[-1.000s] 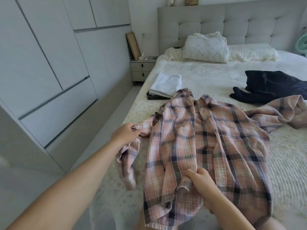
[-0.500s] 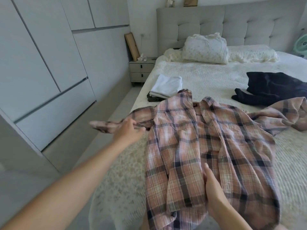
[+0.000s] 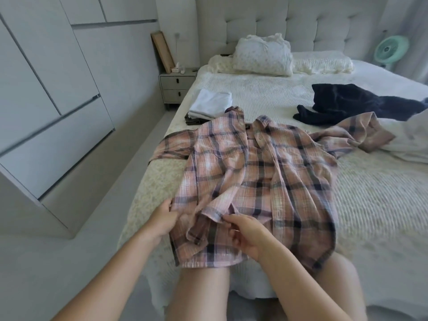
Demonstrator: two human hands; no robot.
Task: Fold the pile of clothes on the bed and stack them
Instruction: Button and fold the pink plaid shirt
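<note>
A pink plaid shirt [image 3: 266,172] lies spread front-up on the bed [image 3: 375,205], collar away from me, its hem hanging over the near edge. My left hand [image 3: 165,220] grips the shirt's left lower edge. My right hand [image 3: 247,232] pinches a fold of the left front panel near the hem. One sleeve lies out to the left, the other stretches right. A stack of folded clothes [image 3: 209,106], white on top and dark below, sits at the bed's left edge. A crumpled dark navy garment [image 3: 352,104] lies at the right.
Pillows [image 3: 264,56] lean against the grey headboard. A pale crumpled cloth [image 3: 412,140] lies at the far right. A nightstand [image 3: 177,85] stands left of the bed, white wardrobes [image 3: 46,89] line the left wall, and a green fan [image 3: 390,49] stands at the back right.
My left hand let go of the left sleeve, which now lies flat, and came down to the shirt's lower left edge. My right hand shifted left and pinched a fold by the hem.
</note>
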